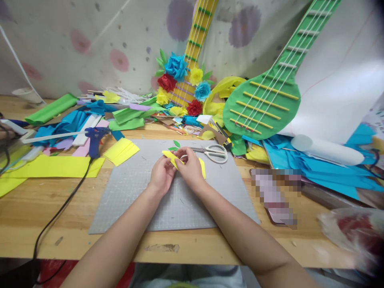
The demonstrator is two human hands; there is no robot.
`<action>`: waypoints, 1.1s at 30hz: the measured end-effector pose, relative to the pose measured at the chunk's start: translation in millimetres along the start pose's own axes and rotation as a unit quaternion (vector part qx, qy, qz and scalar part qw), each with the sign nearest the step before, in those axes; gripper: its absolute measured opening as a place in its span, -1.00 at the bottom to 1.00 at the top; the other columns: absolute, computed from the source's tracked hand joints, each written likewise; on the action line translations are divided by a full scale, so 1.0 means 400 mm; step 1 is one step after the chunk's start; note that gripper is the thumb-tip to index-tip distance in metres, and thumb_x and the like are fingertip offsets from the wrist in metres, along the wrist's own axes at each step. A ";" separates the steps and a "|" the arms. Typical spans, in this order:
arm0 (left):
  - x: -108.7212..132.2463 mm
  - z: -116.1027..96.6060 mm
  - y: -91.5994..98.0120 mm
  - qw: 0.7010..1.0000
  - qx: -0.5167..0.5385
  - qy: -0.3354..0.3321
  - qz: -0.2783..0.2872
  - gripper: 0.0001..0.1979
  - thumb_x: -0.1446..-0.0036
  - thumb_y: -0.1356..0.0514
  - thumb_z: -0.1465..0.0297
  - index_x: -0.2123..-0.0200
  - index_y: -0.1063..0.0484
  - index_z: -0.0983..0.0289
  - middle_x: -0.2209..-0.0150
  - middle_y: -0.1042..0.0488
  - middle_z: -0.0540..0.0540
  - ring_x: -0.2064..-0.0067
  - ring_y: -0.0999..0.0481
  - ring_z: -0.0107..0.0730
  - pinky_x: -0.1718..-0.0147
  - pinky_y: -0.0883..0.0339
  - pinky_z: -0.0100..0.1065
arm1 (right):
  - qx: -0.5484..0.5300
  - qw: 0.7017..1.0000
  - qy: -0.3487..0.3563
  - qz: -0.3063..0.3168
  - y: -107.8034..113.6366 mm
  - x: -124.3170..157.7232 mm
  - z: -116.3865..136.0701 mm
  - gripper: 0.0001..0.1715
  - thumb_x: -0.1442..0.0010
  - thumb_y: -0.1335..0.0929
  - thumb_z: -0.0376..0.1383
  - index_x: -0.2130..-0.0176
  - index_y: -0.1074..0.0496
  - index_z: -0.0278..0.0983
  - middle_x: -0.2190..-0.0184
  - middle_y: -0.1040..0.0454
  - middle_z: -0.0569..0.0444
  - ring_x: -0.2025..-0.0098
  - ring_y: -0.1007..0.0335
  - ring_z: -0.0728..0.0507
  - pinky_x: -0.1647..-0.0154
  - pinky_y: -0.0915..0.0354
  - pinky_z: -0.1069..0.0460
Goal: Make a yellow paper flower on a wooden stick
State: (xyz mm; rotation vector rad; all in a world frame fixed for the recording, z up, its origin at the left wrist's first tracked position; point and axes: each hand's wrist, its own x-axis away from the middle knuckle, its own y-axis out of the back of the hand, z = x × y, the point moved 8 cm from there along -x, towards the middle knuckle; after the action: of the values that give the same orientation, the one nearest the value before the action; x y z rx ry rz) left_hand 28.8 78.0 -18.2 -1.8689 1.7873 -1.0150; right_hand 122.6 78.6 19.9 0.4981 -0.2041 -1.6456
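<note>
Over the grey cutting mat (120,208), my two hands meet on a folded piece of yellow paper (168,155). My left hand (162,175) pinches it from the left. With thumb and fingers, my right hand (192,170) grips the same piece from the right. Another bit of yellow paper (203,167) shows past the right hand's outer edge; whether it lies on the mat or is held, I cannot tell. White-handled scissors (216,153) lie just beyond my right hand. Small green paper leaves (176,143) rest at the mat's far edge.
A blue glue gun (95,142) with a black cord stands left, near yellow sheets (121,151). Behind are a green paper instrument (261,104), a yellow one with paper flowers (176,66), and scraps. A blurred-out phone (274,196) and plastic bag (354,232) lie right.
</note>
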 end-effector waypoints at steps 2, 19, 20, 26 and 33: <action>-0.001 0.001 0.003 1.000 0.002 -0.006 -0.010 -0.89 0.04 -0.09 0.52 0.36 -0.32 0.31 0.33 -0.45 0.04 0.28 -0.46 -0.48 0.21 -0.31 -0.39 | 0.019 1.000 0.014 -0.006 -0.005 0.006 0.013 -0.73 0.01 -0.25 -0.42 0.23 -0.29 -0.23 0.23 -0.33 0.10 0.28 -0.31 0.01 0.21 -0.27 0.09; 0.005 0.005 0.011 0.998 -0.059 0.038 -0.002 -0.83 -0.03 -0.12 0.39 0.27 -0.31 0.31 0.54 -0.20 -0.08 0.64 -0.14 -0.70 0.69 -0.04 -0.59 | 0.400 0.893 -0.084 0.189 0.150 -0.076 -0.087 -0.58 0.03 -0.36 -0.35 0.11 -0.32 -0.30 0.19 -0.42 -0.09 0.21 -0.35 -0.16 0.33 -0.15 0.04; 0.005 0.008 0.008 0.997 -0.053 0.048 0.005 -0.83 -0.05 -0.11 0.38 0.26 -0.31 0.32 0.53 -0.21 -0.07 0.63 -0.13 -0.70 0.71 -0.02 -0.60 | 0.407 0.890 -0.091 0.186 0.144 -0.074 -0.089 -0.56 0.04 -0.35 -0.36 0.10 -0.31 -0.31 0.18 -0.41 -0.11 0.20 -0.35 -0.18 0.32 -0.15 0.04; 0.003 0.013 0.006 0.996 -0.045 0.076 0.022 -0.77 -0.12 -0.04 0.32 0.22 -0.34 0.33 0.53 -0.21 -0.05 0.65 -0.08 -0.70 0.73 0.02 -0.61 | 0.363 0.906 -0.107 0.190 0.108 -0.074 -0.109 -0.55 0.11 -0.33 -0.48 0.15 -0.31 -0.29 0.29 -0.43 -0.02 0.27 -0.35 -0.13 0.36 -0.16 0.06; -0.001 0.024 0.004 0.993 -0.054 0.100 0.028 -0.67 -0.14 0.00 0.20 0.25 -0.38 0.34 0.54 -0.24 -0.01 0.59 -0.20 -0.62 0.66 -0.13 -0.56 | -0.084 0.958 -0.143 0.232 0.077 -0.060 -0.048 -0.62 0.14 -0.35 -0.43 0.24 -0.27 -0.26 0.49 -0.31 0.20 0.45 -0.28 0.03 0.45 -0.25 0.11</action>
State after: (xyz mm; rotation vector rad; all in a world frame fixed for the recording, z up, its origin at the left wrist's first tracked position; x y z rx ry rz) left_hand 34.6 76.0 -25.8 -1.8213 2.0344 -1.1411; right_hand 160.3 100.6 20.5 0.0669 -0.3626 -1.2512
